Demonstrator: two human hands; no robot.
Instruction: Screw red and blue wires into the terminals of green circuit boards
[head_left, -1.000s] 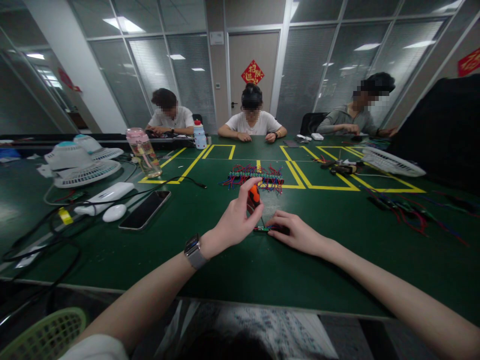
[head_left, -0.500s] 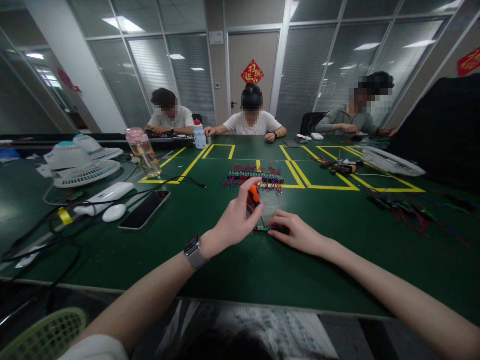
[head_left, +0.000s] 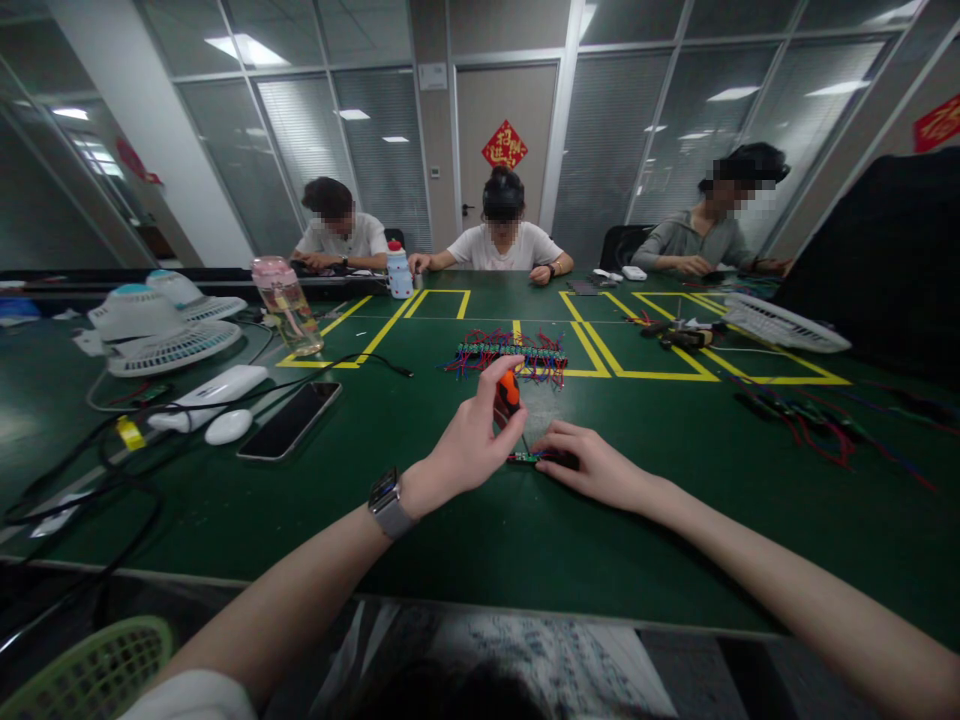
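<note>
Green tabletop [head_left: 465, 545] stretches wide. Pinched in the curled left hand [head_left: 466, 437], the screwdriver [head_left: 509, 388] looks light, stiff and easy to grip by its handle. Just right of that hand, beneath the tool's shaft, lies the circuit board [head_left: 523, 457], probably light and fragile, best taken by its edges; the right hand [head_left: 598, 467], fingers narrowly bent, holds its right end.

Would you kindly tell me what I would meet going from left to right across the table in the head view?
Front white fan, clear bottle with a pink lid, light blue bottle, left hand holding an orange-and-black tool, right hand at a small circuit board, loose red wires.
</note>
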